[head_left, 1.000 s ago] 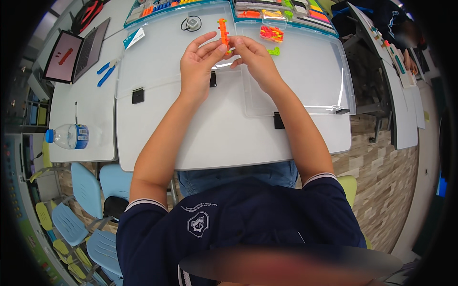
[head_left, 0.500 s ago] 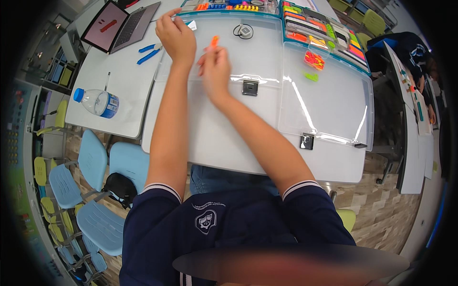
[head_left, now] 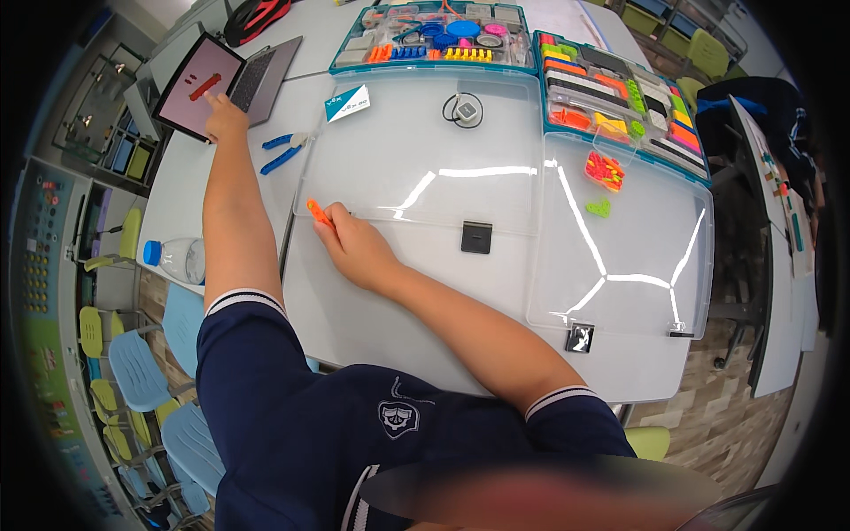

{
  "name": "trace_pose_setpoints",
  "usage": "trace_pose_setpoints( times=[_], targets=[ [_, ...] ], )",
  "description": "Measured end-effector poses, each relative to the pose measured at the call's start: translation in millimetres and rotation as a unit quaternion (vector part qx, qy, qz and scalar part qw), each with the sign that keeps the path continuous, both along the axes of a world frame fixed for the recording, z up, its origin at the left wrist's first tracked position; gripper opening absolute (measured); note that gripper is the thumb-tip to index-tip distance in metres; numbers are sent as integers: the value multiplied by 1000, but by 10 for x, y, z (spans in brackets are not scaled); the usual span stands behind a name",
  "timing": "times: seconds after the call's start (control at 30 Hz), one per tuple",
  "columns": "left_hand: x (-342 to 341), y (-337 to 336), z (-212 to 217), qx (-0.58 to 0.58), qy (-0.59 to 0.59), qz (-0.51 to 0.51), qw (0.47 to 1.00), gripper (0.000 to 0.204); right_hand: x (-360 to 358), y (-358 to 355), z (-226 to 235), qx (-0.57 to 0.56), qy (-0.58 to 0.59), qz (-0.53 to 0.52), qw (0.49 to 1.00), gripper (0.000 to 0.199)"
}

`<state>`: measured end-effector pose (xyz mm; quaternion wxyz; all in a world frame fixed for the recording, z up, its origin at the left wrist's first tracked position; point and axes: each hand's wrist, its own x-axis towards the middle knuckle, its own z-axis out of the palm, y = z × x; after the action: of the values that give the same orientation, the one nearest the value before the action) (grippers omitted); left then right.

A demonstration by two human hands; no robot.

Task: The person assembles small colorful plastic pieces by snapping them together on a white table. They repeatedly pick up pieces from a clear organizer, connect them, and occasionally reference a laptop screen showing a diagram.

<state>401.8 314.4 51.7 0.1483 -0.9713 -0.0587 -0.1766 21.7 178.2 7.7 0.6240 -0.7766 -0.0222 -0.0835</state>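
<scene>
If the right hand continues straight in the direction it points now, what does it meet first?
The right hand, holding a small orange plastic piece, points up-left across the white table. Probably it first meets the blue-handled pliers, though depth is unclear.

Two teal parts trays (head_left: 434, 40) (head_left: 620, 88) full of small coloured pieces are sitting at the far side of the table (head_left: 372, 327), each with its one clear lid (head_left: 425, 168) (head_left: 637, 257) lying open in front of it. One laptop (head_left: 230, 80), one pair of blue-handled pliers (head_left: 283, 152), one water bottle (head_left: 177, 258) and one small white box (head_left: 347, 103) are lying around them. One orange piece (head_left: 317, 212) is sitting in one hand (head_left: 359, 252), and one red helmet (head_left: 257, 16) is resting beyond the laptop.
</scene>
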Motion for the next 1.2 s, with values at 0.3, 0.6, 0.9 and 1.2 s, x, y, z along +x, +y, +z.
trace_pose_setpoints(
  times=[0.3,0.6,0.9,1.2],
  targets=[
    [523,511,-257,-17,25,-80,996,50,-19,-8,12,-5,-3,11,1000,27],
    [625,870,-199,-21,53,23,998,53,-41,-3,40,-6,35,6,999,22],
    [848,1166,57,-31,-66,-10,997,41,-48,9,36,-3,38,-7,999,22],
    [748,950,-204,0,-79,-90,993,36,-56,-5,54,-5,40,-6,999,23]
  ],
)
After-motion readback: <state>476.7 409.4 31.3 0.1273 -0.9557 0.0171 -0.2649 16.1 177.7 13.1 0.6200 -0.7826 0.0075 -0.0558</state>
